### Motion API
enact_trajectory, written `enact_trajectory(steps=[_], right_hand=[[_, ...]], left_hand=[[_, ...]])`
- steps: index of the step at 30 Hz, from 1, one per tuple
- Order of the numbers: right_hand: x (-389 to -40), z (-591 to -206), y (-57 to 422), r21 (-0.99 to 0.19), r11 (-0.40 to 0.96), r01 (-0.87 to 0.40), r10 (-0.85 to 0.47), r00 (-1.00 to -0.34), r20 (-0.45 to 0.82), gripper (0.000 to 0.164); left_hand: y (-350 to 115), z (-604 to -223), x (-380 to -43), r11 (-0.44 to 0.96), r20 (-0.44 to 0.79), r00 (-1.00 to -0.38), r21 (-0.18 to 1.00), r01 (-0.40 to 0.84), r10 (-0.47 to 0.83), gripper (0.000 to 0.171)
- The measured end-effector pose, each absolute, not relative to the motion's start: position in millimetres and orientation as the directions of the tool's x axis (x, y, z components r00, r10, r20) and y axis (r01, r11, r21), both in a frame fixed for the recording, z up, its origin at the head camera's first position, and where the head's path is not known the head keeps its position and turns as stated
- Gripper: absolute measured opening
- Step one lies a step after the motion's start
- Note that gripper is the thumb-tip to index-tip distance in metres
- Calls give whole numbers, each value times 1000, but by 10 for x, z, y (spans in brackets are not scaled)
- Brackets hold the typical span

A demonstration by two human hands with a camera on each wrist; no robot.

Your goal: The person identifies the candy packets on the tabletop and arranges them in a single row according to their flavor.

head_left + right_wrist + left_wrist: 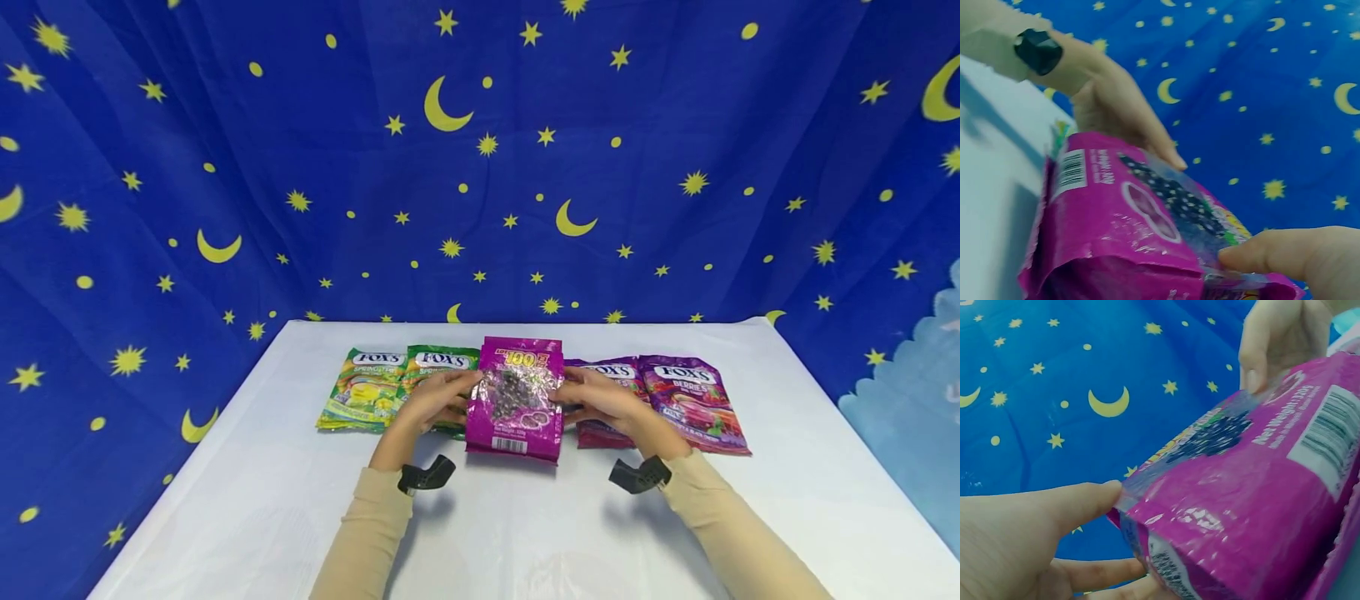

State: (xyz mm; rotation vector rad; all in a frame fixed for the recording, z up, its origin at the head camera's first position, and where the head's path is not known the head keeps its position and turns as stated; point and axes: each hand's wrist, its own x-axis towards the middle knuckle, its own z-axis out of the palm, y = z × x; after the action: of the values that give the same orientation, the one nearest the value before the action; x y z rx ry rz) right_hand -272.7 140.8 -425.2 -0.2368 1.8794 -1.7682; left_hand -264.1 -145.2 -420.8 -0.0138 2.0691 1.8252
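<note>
Both hands hold a shiny magenta candy bag upright at the middle of the table, its barcode low on the front and dark candies showing through a clear window. The left hand grips its left edge, thumb on the front and fingers behind. On the opposite edge, the right hand pinches the bag the same way. In the left wrist view the bag tilts, and another magenta edge shows beneath it. The right wrist view has the bag's near side creased beside the right thumb.
Left of the magenta bag lie two green Fox's candy bags, one partly behind the left hand. To the right, two purple Fox's Berries bags overlap. A white-covered table meets a blue star-and-moon curtain at its back edge.
</note>
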Motion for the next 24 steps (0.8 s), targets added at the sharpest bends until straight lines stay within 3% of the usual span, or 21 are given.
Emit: enact_trajectory(steps=[11, 24], right_hand=[[-2934, -4297, 1263, -957, 177, 230, -428, -857, -285, 83], [-3046, -4346, 1229, -942, 209, 263, -398, -857, -328, 79]], left_hand=[[-1499, -4201, -2746, 242, -260, -954, 945, -220, 149, 65], [-1463, -4243, -2793, 296, -274, -957, 926, -236, 94, 54]])
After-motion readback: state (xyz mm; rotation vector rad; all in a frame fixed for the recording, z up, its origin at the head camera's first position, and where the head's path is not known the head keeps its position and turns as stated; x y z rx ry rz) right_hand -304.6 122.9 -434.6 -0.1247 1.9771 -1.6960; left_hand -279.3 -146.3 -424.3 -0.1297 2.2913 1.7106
